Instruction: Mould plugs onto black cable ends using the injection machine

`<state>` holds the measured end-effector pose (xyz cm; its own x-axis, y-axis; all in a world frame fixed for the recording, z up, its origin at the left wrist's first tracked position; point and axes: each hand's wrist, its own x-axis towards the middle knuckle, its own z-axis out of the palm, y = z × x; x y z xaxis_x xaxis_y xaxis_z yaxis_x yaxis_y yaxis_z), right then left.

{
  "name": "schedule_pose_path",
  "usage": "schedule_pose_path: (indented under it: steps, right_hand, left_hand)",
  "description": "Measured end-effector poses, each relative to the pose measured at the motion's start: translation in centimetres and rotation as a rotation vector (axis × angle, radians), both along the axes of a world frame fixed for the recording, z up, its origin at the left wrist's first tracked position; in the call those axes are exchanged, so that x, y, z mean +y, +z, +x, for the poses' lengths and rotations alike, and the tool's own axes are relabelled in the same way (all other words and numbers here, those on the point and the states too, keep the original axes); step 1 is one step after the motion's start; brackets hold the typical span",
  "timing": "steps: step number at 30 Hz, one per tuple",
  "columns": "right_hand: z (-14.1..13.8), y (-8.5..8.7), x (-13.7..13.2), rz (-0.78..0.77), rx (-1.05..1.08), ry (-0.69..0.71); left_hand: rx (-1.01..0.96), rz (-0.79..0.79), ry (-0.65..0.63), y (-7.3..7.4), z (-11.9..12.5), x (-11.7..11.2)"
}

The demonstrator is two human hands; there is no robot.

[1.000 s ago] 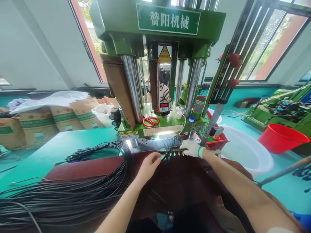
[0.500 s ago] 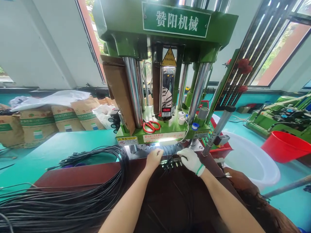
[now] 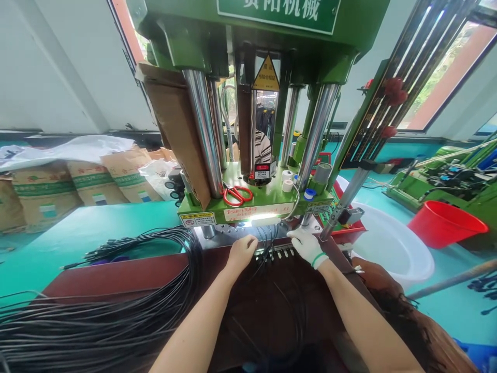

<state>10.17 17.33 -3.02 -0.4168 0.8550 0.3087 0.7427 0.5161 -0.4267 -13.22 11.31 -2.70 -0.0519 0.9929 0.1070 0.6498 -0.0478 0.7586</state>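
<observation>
My bare left hand [image 3: 241,252] rests with curled fingers at the left end of a metal fixture bar [image 3: 276,253] that carries a row of black cable ends [image 3: 267,242]. My right hand [image 3: 306,246], in a white glove with a green cuff, presses on the bar's right end. The bar lies at the mouth of the lit mould plate [image 3: 248,231] under the green press machine [image 3: 256,202]. Both hands touch the bar; how firmly they grip it is hard to see.
A thick bundle of black cables [image 3: 116,305] drapes over the dark red table [image 3: 128,272] at left. Red scissors [image 3: 236,194] lie on the machine ledge. A white tub [image 3: 392,248] and red bucket [image 3: 446,225] stand right. Paper sacks [image 3: 77,181] line the left wall.
Both hands moved forward with the bar toward the mould plate. The left hand came from the cables up to the bar's left end. The camera leaned in closer.
</observation>
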Motion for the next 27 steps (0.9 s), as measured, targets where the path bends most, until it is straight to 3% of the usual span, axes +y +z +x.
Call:
schedule_pose_path:
  steps: [27]
  right_hand:
    - [0.41,-0.60,0.46,0.001,0.004,0.023]
  left_hand:
    - [0.055,0.013,-0.039,0.14,-0.05,-0.18]
